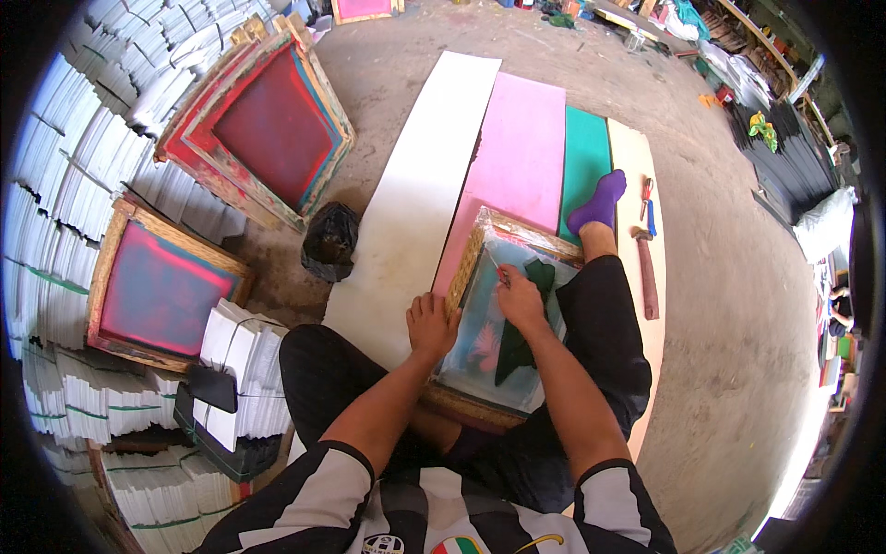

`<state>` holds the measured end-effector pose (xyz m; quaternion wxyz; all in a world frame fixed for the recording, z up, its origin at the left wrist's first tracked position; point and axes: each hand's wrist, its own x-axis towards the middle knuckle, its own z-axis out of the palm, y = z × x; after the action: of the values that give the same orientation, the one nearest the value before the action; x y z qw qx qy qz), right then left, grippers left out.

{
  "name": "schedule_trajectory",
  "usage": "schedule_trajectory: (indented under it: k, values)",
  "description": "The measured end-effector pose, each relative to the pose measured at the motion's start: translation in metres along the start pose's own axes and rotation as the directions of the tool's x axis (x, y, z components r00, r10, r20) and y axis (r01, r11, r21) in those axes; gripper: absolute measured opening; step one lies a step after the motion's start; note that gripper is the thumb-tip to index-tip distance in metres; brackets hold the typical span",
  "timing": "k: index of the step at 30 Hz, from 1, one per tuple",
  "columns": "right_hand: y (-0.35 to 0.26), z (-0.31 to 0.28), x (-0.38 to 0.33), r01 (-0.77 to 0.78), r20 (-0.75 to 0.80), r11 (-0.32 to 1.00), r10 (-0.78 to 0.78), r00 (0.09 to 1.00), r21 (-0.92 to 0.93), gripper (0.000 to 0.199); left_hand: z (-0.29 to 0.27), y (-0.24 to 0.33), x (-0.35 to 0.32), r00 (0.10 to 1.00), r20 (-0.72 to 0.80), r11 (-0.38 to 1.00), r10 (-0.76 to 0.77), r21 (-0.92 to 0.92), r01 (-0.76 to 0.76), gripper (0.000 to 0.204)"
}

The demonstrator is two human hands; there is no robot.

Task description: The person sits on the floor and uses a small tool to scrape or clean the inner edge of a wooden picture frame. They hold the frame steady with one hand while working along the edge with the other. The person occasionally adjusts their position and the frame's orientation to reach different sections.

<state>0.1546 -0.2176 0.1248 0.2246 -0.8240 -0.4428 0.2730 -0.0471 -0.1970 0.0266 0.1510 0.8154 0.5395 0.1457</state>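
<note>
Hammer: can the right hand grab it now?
Probably yes, reaching over: the right leg lies between the right hand and the hammer, and that hand seems to hold something thin.

I'm looking in on a workshop: paint-stained framed screens (272,134) stand beside stacks of white sheets (65,212), and a hammer (650,277) lies near the right edge of a cream board (631,152) on the floor (729,323).

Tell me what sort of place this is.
Probably a screen-printing workshop: a wooden-framed screen sits in front of the person, and more paint-stained screens stand to the left, near tall stacks of white sheets.
</note>
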Motion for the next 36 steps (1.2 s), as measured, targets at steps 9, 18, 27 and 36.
schedule_trajectory:
  k: [9,18,27,36]
  values:
    - [0.032,-0.021,0.045,0.196,0.044,0.962,-0.191,0.981,-0.191,0.037,0.001,0.014,0.023,0.984,-0.003,0.983,-0.177,0.042,0.177,0.049]
    - [0.024,0.007,0.056,0.162,0.093,0.974,-0.149,0.984,-0.157,0.04,0.001,0.017,0.025,0.965,0.098,0.969,-0.243,0.07,0.237,0.062]
    - [0.018,0.013,0.057,0.159,0.079,0.98,-0.15,0.985,-0.123,0.038,0.001,0.014,0.024,0.976,0.059,0.976,-0.212,0.07,0.207,0.061]
    - [0.016,0.009,0.055,0.141,0.08,0.98,-0.13,0.988,-0.139,0.04,-0.001,0.017,0.025,0.965,0.094,0.97,-0.243,0.051,0.239,0.062]
